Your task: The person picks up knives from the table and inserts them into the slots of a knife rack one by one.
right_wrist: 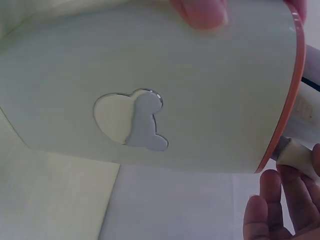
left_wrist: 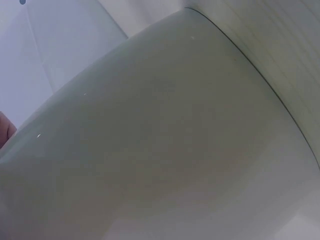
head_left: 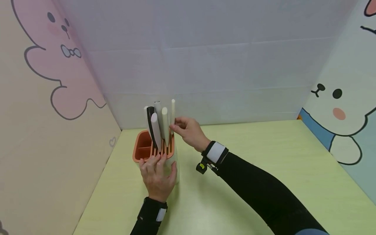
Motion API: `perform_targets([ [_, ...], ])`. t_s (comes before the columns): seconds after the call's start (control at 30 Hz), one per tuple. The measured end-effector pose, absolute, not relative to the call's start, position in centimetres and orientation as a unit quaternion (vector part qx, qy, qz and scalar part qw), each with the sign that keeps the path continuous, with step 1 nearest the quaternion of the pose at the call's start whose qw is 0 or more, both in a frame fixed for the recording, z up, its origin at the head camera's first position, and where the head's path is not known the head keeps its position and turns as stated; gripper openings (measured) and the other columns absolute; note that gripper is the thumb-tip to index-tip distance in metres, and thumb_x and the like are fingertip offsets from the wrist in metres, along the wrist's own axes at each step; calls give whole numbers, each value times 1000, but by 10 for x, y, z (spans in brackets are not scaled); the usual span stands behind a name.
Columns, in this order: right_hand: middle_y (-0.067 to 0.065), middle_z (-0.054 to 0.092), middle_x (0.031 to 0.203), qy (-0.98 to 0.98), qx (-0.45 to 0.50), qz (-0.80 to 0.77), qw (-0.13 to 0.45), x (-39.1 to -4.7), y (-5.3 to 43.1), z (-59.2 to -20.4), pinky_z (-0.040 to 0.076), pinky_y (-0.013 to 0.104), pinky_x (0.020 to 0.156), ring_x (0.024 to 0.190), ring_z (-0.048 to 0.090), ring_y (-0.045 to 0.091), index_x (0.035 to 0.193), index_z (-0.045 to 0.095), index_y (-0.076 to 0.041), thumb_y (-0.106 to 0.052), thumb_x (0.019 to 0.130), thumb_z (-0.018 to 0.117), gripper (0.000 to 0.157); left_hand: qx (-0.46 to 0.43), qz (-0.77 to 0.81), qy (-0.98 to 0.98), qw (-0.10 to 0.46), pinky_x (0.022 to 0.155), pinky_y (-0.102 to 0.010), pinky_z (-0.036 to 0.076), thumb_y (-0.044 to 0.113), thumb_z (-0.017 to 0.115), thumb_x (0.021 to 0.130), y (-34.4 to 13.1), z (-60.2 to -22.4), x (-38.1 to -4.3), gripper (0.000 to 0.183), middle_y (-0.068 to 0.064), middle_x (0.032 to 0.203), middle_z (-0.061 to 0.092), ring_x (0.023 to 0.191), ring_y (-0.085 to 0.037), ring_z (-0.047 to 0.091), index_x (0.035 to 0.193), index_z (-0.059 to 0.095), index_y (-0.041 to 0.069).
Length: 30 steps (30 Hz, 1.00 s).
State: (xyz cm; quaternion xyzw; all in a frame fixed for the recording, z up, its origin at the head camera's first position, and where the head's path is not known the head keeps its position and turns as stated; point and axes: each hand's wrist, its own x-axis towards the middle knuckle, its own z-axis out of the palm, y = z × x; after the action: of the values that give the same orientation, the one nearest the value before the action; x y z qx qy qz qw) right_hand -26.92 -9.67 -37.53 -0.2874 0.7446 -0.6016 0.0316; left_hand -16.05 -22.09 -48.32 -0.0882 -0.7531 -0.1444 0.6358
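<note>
A knife holder [head_left: 174, 156] with a pale body and an orange slotted top stands upright at the table's back left. Several knives are in its slots; among them are a black handle [head_left: 150, 114], a grey handle [head_left: 158, 112] and a cream handle [head_left: 165, 119]. At the right back slot, my right hand [head_left: 190, 132] pinches a slim white-handled knife [head_left: 173, 112] near the handle's base. The right wrist view shows a bit of grey blade at the slot. My left hand [head_left: 158, 181] rests against the holder's front, fingers extended to the orange rim, thumb along the side.
An orange open compartment [head_left: 143, 140] with a divider forms the holder's left part. Beneath it is a pale yellow-green table [head_left: 235, 195]. A white sheet [head_left: 220, 71] hangs behind, and walls with cartoon animals [head_left: 337, 107] flank both sides.
</note>
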Motion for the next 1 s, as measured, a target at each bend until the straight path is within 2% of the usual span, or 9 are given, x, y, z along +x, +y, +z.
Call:
perform_targets([
  [0.33,2,69,97,771,-284,-570,22,-271,-99,-384,50,40,81,92,61,11,117,63,-11,-23,93,60,27,-89,-142,-754,635,85,-63,32,25,70,72,-220,-483,-159,41,-19,99,57,97,-36,46,104,64,1],
  [0.53,2,67,105,789,-285,-544,28,-269,-98,-385,52,35,79,96,58,12,124,58,-8,-25,93,59,35,-89,-145,-757,631,85,-62,32,25,71,71,-220,-483,-158,41,-19,99,56,97,-36,45,104,64,1],
  [0.77,2,65,110,792,-288,-537,24,-268,-98,-387,52,36,80,100,57,12,127,56,-7,-28,95,56,38,-86,-139,-758,632,85,-61,32,25,72,68,-220,-483,-159,44,-19,100,56,97,-36,45,104,63,1],
  [1.0,1,65,109,794,-283,-538,17,-265,-98,-388,51,38,82,100,56,11,127,56,-7,-30,96,54,39,-87,-145,-758,630,85,-62,32,26,71,71,-220,-484,-158,41,-19,100,56,97,-36,46,104,64,1],
])
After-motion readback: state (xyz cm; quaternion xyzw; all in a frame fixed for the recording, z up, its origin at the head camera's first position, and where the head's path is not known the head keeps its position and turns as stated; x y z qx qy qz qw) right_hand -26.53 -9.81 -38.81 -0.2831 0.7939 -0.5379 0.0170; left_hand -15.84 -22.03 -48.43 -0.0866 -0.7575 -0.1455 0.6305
